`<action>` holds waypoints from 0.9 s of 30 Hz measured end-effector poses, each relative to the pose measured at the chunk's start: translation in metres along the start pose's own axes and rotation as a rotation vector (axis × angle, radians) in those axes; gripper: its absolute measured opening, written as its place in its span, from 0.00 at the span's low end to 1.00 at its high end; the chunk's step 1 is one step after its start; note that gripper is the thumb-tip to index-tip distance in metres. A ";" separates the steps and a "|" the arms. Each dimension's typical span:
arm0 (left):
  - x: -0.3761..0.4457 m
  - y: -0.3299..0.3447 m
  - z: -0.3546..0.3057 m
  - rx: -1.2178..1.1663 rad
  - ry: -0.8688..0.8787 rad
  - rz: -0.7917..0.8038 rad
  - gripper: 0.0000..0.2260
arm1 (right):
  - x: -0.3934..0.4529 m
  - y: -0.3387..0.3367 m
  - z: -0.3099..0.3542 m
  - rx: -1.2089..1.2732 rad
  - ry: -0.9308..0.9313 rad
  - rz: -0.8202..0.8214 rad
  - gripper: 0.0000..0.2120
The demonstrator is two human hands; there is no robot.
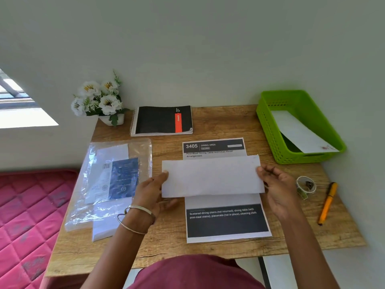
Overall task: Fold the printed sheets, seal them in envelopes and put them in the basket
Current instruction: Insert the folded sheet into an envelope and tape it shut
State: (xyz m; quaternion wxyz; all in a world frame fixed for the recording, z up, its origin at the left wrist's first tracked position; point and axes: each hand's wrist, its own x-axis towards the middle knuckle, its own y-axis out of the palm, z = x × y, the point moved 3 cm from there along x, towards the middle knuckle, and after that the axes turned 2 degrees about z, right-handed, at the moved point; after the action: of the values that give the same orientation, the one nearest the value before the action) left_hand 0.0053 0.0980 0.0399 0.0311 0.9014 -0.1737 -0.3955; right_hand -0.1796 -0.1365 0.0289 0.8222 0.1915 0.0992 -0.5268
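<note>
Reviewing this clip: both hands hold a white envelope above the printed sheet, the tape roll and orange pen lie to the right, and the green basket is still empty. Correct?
Not quite. The head view shows the green basket already holds a white envelope. The rest stands: the left hand and right hand hold a white envelope above the printed sheet, with the tape roll and orange pen to the right.

Both hands hold a white envelope (212, 177) by its ends, left hand (151, 189) and right hand (277, 187), above a printed sheet (227, 222) lying flat on the tabletop (166, 243). Another envelope (302, 134) rests in the green basket (268, 124).
</note>
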 end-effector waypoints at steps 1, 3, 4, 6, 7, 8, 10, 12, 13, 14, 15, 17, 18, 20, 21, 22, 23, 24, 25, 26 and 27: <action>0.001 0.001 0.002 0.025 -0.001 0.001 0.05 | 0.002 0.000 -0.001 -0.001 -0.007 -0.003 0.06; 0.005 0.003 0.007 0.075 0.039 -0.015 0.04 | 0.005 0.001 -0.003 -0.021 -0.025 -0.009 0.05; 0.007 0.003 0.008 0.115 0.073 -0.028 0.04 | 0.006 0.001 -0.003 -0.045 -0.036 -0.013 0.05; 0.015 0.000 0.013 0.257 0.159 -0.061 0.04 | 0.008 0.001 -0.005 -0.121 -0.050 -0.008 0.06; 0.018 -0.001 0.014 0.343 0.200 -0.080 0.04 | 0.009 0.001 -0.006 -0.178 -0.056 0.002 0.06; 0.020 -0.002 0.015 0.420 0.243 -0.091 0.05 | 0.011 -0.001 -0.008 -0.254 -0.069 0.009 0.07; 0.024 -0.002 0.014 0.580 0.350 -0.121 0.11 | 0.014 -0.002 -0.011 -0.431 -0.119 0.005 0.07; 0.024 0.001 0.012 0.739 0.476 -0.193 0.16 | 0.015 -0.003 -0.012 -0.622 -0.197 -0.017 0.09; 0.023 0.002 0.011 0.794 0.522 -0.226 0.19 | 0.015 -0.002 -0.012 -0.710 -0.236 -0.028 0.10; 0.023 0.004 0.012 0.836 0.565 -0.240 0.20 | 0.014 -0.002 -0.012 -0.784 -0.272 -0.031 0.10; 0.024 0.006 0.013 0.875 0.589 -0.244 0.21 | 0.014 -0.002 -0.013 -0.843 -0.303 -0.034 0.11; 0.025 0.010 0.015 0.952 0.626 -0.244 0.20 | 0.015 -0.002 -0.015 -0.930 -0.347 -0.046 0.10; 0.026 0.013 0.016 0.990 0.648 -0.247 0.20 | 0.016 -0.004 -0.017 -0.965 -0.365 -0.056 0.11; 0.027 0.016 0.019 1.043 0.664 -0.270 0.20 | 0.019 -0.006 -0.021 -1.032 -0.390 -0.081 0.13; 0.028 0.017 0.020 1.054 0.655 -0.284 0.21 | 0.019 -0.007 -0.022 -1.052 -0.399 -0.096 0.14; 0.028 0.017 0.021 1.058 0.647 -0.297 0.21 | 0.019 -0.008 -0.022 -1.063 -0.406 -0.107 0.15; 0.028 0.018 0.021 1.055 0.638 -0.306 0.21 | 0.019 -0.009 -0.023 -1.069 -0.410 -0.108 0.16; 0.027 0.018 0.022 1.049 0.631 -0.312 0.20 | 0.018 -0.009 -0.023 -1.074 -0.416 -0.104 0.16; 0.028 0.019 0.022 1.048 0.620 -0.312 0.19 | 0.018 -0.010 -0.024 -1.077 -0.419 -0.100 0.16; 0.029 0.020 0.021 1.055 0.606 -0.312 0.17 | 0.018 -0.010 -0.024 -1.080 -0.421 -0.098 0.16; 0.030 0.022 0.022 1.071 0.589 -0.313 0.16 | 0.018 -0.010 -0.024 -1.084 -0.419 -0.093 0.16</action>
State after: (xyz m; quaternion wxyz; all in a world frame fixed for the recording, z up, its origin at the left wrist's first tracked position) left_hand 0.0023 0.0690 0.0079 -0.4363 0.8777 -0.1977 0.0110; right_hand -0.1802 -0.1455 -0.0013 0.7809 -0.3695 0.1981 -0.4631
